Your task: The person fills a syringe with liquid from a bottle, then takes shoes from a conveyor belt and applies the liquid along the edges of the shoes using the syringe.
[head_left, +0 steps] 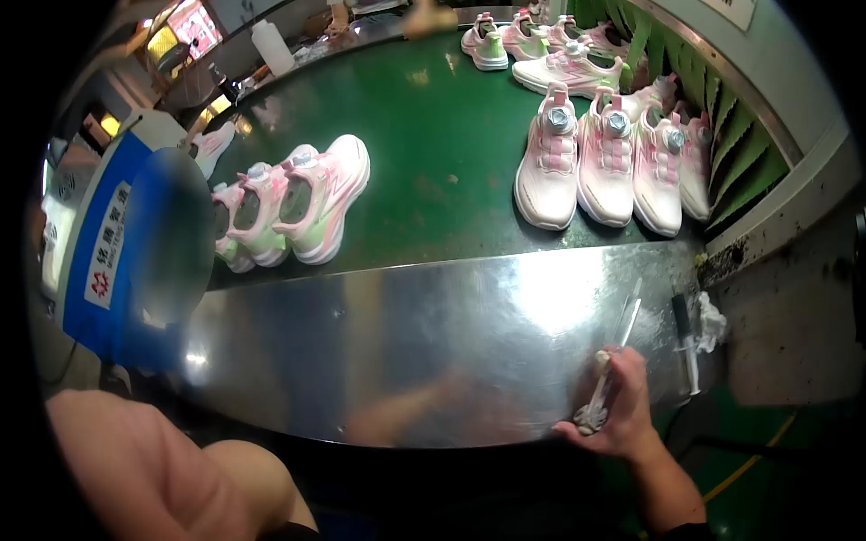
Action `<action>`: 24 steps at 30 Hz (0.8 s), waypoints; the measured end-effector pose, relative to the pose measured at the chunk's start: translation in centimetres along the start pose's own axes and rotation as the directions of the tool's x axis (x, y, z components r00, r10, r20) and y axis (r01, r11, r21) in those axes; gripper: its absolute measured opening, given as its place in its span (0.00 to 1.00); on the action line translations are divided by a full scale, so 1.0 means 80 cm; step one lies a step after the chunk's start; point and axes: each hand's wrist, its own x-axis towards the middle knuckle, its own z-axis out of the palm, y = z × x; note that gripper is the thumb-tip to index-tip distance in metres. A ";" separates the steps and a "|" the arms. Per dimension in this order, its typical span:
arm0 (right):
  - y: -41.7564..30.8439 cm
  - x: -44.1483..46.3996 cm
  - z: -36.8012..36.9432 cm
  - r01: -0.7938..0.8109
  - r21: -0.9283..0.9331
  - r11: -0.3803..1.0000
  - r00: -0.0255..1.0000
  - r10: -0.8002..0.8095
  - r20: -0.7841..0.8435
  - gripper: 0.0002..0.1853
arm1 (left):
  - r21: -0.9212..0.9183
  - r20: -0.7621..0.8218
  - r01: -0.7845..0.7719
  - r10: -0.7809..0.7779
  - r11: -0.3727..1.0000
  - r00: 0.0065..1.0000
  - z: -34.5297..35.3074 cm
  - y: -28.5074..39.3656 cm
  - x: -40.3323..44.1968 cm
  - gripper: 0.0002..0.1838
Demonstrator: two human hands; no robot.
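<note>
My right hand is over the front edge of the metal worktop, its fingers wrapped round a slim, pale stick-like tool that points up and away. A greyish-white lump shows at the tool's lower end by the thumb; whether it belongs to the tool I cannot tell. To the right of that hand lies a syringe-like tube with a dark upper part, beside a crumpled white wad. Bare skin fills the lower left, close to the camera; no left-hand fingers show there.
Pink-and-white sneakers with dial closures stand in rows on the green belt at the right. Several more sneakers are at the left, partly behind a blue machine cover. Green strip flaps hang along the right side.
</note>
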 end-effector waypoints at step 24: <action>0.007 -0.001 -0.005 0.030 0.086 0.996 1.000 -0.030 -0.003 0.53 | 0.133 -0.602 0.783 -0.578 0.608 0.551 -0.165 -0.167 -0.111 0.17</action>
